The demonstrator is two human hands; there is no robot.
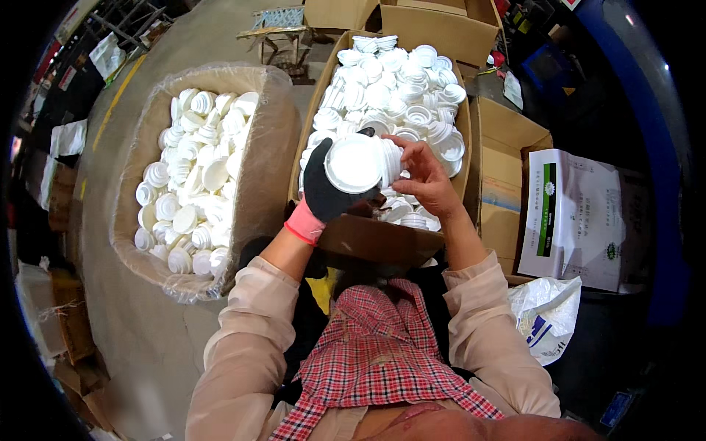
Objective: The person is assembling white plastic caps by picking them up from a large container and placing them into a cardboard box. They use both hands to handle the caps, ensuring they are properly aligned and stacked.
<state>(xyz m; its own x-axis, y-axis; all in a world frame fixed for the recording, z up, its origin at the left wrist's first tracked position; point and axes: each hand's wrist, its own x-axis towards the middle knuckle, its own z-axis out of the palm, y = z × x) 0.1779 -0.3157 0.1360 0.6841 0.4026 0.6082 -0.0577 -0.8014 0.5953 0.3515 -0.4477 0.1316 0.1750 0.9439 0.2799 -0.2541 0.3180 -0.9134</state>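
Observation:
A short stack of round white plastic lids (354, 164) is held up over the near part of the large box of lids. My left hand (321, 184), in a black glove with a pink cuff, is closed around its left side and underside. One flat round face is turned up toward me, and ribbed rims show at its right. My bare right hand (430, 180) has its thumb and fingertips at those ribbed rims. Below and behind lies a heap of similar white lids (390, 88) in a cardboard box (382, 239).
To the left, a plastic-lined box (268, 147) holds many more white lids (195, 176). An opened carton (507, 173) and a white printed carton (581, 220) stand at the right, above a white plastic bag (548, 316). A small stool (279, 33) is at the back.

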